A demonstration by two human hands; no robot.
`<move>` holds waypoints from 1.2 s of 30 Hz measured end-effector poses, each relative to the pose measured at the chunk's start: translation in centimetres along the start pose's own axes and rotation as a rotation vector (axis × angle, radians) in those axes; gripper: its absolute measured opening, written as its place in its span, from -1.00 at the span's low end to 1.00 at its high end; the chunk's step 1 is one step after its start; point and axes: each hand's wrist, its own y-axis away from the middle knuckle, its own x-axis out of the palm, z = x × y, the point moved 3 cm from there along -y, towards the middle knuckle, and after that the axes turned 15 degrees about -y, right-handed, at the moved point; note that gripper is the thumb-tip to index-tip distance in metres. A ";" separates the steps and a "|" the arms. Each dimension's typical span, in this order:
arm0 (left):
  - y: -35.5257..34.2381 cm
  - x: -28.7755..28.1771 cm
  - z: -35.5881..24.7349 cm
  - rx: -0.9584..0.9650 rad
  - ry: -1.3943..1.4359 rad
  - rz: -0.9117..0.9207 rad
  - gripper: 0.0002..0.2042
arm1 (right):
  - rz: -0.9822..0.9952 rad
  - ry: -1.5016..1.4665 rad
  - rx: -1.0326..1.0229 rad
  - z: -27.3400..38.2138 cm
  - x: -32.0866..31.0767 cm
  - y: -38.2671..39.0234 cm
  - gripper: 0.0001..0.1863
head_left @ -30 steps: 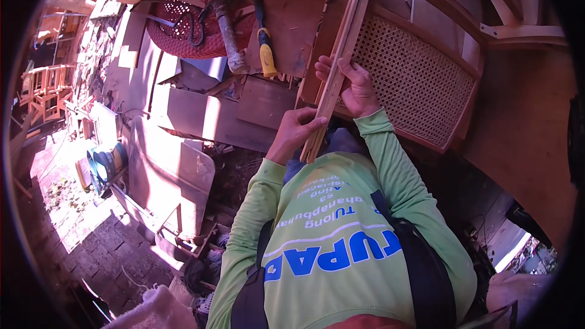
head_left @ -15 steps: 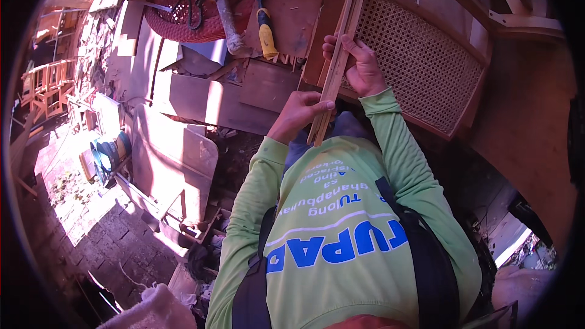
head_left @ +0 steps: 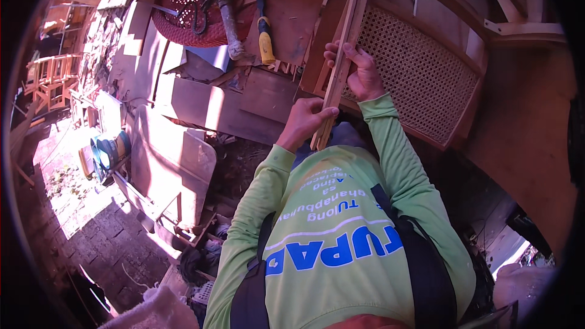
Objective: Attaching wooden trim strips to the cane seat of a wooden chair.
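Long thin wooden strips (head_left: 345, 55), laid side by side as a narrow bundle, run from near my waist up past the top edge of the view. My left hand (head_left: 306, 120) is closed round their near end, with the thumb lying across the wood. Farther up, my right hand (head_left: 359, 70) grips the same strips, thumb on one side and fingertips showing on the other. Just right of and partly behind the strips is a wooden frame with a woven cane panel (head_left: 420, 73).
A hammer (head_left: 228, 27) and a yellow-handled tool (head_left: 265, 39) lie on the workbench (head_left: 292, 18), beside a red woven basket (head_left: 204, 29). Curved wooden chair parts (head_left: 518, 27) stand at upper right. A pale board (head_left: 167, 161) leans at left, near a blue container (head_left: 109, 149).
Both hands stay on the strips. My right hand and the strips' near end sit slightly lower in the view, and my left hand has shifted a little right. The view itself has moved slightly.
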 end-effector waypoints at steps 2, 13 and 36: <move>-0.1 0.2 0.0 0.008 -0.150 -0.033 -0.68 | 0.025 -0.013 -0.028 -0.1 0.0 0.5 -0.56; 1.3 -0.1 -0.2 0.170 -0.195 -0.286 -0.72 | 0.182 -0.265 -0.131 0.1 -0.5 4.2 -0.54; -2.0 -1.7 -2.4 0.664 -0.735 -0.573 -0.54 | -1.233 1.668 -1.265 13.6 -16.2 21.3 -0.23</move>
